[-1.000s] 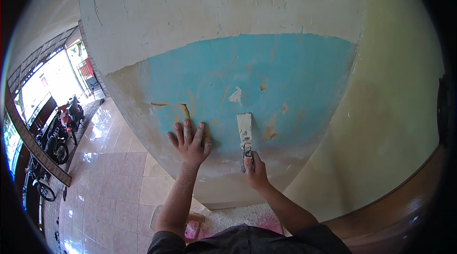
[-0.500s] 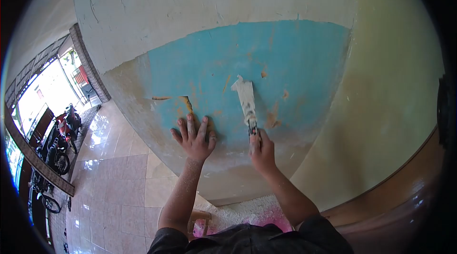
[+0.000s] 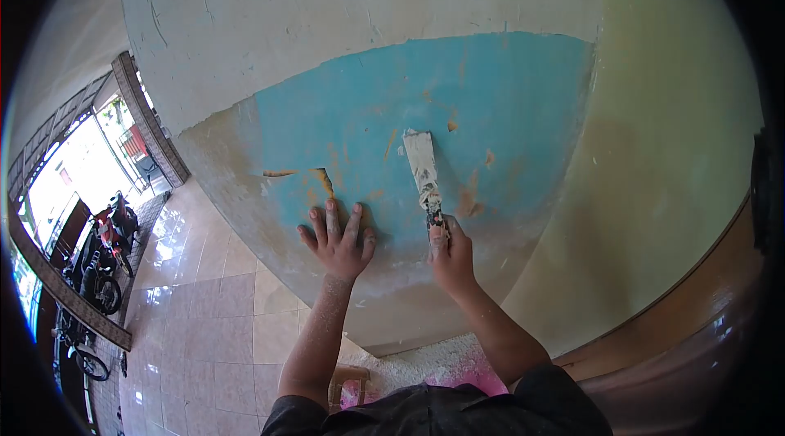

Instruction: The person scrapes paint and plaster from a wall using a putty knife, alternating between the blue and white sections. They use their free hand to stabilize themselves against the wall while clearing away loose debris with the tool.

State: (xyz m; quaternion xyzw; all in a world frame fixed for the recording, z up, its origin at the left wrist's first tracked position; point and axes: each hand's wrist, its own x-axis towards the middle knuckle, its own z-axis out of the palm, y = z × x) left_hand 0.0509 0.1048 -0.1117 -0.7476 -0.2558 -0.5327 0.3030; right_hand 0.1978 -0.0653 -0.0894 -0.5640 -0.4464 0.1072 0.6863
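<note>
My right hand is closed round the handle of a scraper, whose blade is smeared with whitish residue and points up the wall. The blade's tip lies at or close against a turquoise patch with orange-brown scuffs and gouges. My left hand rests on the wall near the patch's lower edge, fingers spread and holding nothing. Just above its fingertips is a dark-edged chip in the surface. Around the patch, a pale grey-white coat covers the upper wall. Dust speckles the left forearm.
A yellowish wall meets the scraped wall at the right. Whitish flakes lie over a pink surface below me. Shiny floor tiles stretch left toward an opening, with motorcycles parked there.
A piece of loose, curled material at the scraper's upper left tip has gone. The view has shifted slightly. Both hands keep nearly the same places on the wall.
</note>
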